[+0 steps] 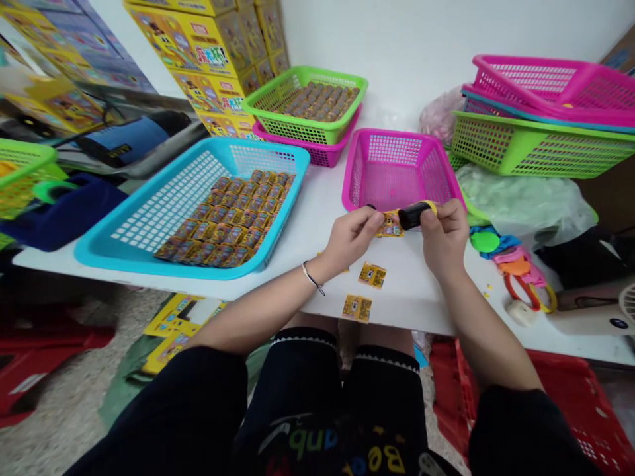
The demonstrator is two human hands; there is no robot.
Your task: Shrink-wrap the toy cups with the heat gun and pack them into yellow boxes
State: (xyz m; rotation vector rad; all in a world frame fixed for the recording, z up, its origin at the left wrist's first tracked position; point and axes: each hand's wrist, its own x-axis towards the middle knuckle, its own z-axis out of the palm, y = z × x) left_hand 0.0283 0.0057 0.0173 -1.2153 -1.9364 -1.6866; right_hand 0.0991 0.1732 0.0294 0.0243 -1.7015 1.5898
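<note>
My right hand point(444, 238) is closed around a small black cylinder point(411, 217) with a yellow edge at its right end, held over the table just in front of the pink basket. My left hand point(353, 237) is pinched shut, with a small dark bit showing at its fingertips. Between the two hands is a yellow printed label point(390, 225), right by the left fingertips; whether they grip it, I cannot tell. Nearer to me on the white table lie another yellow label point(372, 274) and a further label point(357, 308). Part of one more peeks out under my left wrist.
A blue basket point(191, 270) at left holds rows of small wrapped pieces. Behind it, a green basket point(317, 135) with similar pieces rests on a pink one. The pink basket point(353, 175) stands ahead. Stacked baskets point(540, 149), a bag point(526, 198) and coloured bands point(516, 264) are at right.
</note>
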